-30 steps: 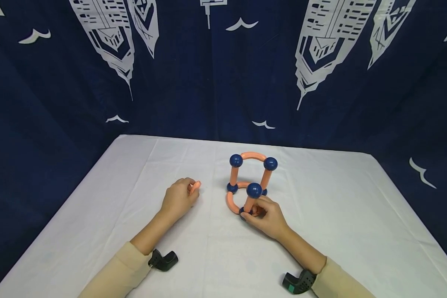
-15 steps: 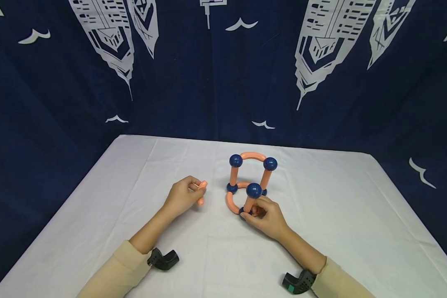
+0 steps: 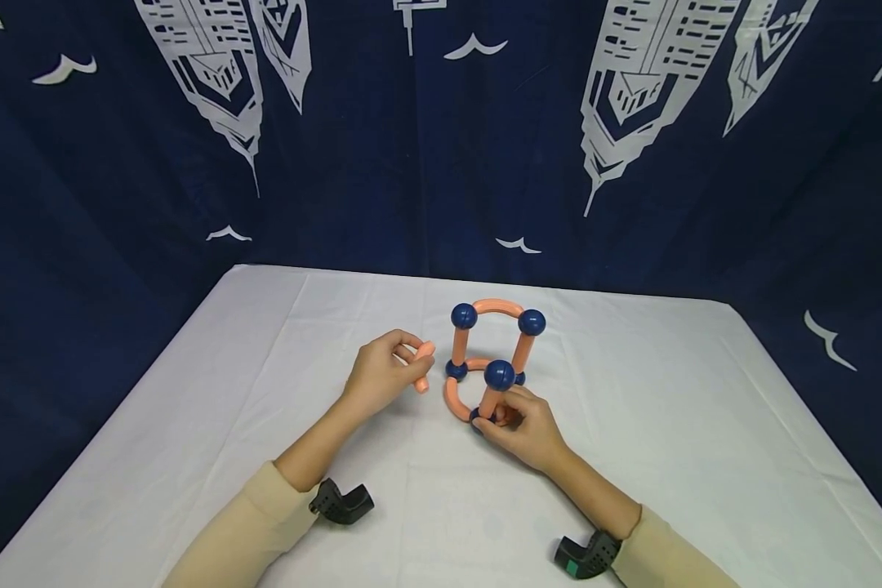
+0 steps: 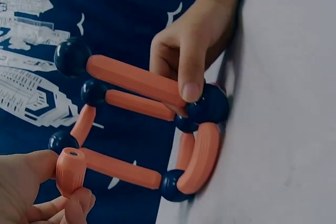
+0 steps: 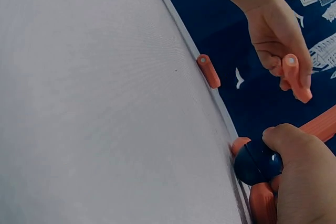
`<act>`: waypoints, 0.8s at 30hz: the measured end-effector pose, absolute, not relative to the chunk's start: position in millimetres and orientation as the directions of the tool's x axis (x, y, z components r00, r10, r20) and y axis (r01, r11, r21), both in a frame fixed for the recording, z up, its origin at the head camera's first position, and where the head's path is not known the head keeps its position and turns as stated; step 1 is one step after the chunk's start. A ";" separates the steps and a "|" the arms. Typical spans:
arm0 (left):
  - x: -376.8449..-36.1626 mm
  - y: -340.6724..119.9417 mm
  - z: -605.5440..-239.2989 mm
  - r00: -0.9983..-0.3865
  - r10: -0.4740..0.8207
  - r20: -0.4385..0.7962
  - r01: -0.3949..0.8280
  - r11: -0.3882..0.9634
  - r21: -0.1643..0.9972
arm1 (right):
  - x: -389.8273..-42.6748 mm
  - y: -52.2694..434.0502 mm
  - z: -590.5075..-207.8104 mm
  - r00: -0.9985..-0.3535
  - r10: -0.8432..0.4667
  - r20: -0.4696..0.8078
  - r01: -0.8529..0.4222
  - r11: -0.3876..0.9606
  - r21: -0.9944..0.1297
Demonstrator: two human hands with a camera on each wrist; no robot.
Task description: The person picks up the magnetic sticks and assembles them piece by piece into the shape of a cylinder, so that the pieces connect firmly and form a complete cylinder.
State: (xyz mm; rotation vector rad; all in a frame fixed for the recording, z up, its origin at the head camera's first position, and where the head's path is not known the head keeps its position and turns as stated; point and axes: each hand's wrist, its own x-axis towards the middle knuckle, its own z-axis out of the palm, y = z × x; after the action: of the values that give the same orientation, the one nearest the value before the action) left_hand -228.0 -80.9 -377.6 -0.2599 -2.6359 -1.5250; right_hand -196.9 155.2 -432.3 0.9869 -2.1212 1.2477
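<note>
A frame of orange magnetic sticks and navy balls (image 3: pixel 500 375) stands on the table. Curved sticks join the balls of its base, and three straight uprights each carry a ball. Another curved stick (image 3: pixel 496 306) bridges the two rear top balls. With thumb and fingers, my right hand (image 3: pixel 531 437) grips the frame's near corner, at the foot of the front upright (image 4: pixel 136 80) and the lower ball (image 4: pixel 208 104). My left hand (image 3: pixel 382 377) pinches a short curved magnetic stick (image 3: pixel 425 350) in the air, just left of the frame.
Another orange stick (image 5: pixel 209 71) lies on the white-covered table (image 3: pixel 323 318) in the right wrist view. Behind the table hangs a navy curtain (image 3: pixel 426 163) with white prints. Dark wrist cameras (image 3: pixel 341 502) sit at both cuffs.
My left hand has moved right toward the frame, with the curved stick turned to point more upright between thumb and fingers. The right hand and the frame have stayed in place.
</note>
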 end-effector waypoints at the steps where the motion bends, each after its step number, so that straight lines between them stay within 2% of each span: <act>1: -227.9 -78.8 -375.4 -0.980 0.112 0.164 0.198 0.485 0.852 | -197.0 155.1 -432.0 -0.622 -0.338 0.706 -0.782 0.325 -0.533; 14: -227.7 -51.7 -351.7 -0.963 0.060 0.263 0.259 0.478 0.839 | -197.3 155.8 -432.9 -0.618 -0.338 0.710 -0.785 0.321 -0.530; 24: -228.8 -44.4 -349.5 -0.964 0.022 0.264 0.241 0.488 0.839 | -197.3 154.7 -434.0 -0.617 -0.339 0.710 -0.786 0.306 -0.537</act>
State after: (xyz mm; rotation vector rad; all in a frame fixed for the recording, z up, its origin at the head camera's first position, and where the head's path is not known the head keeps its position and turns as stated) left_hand -228.8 -44.4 -349.5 -0.2258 -2.5157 -1.4696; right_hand -197.3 154.7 -434.0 0.9970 -2.1088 1.2648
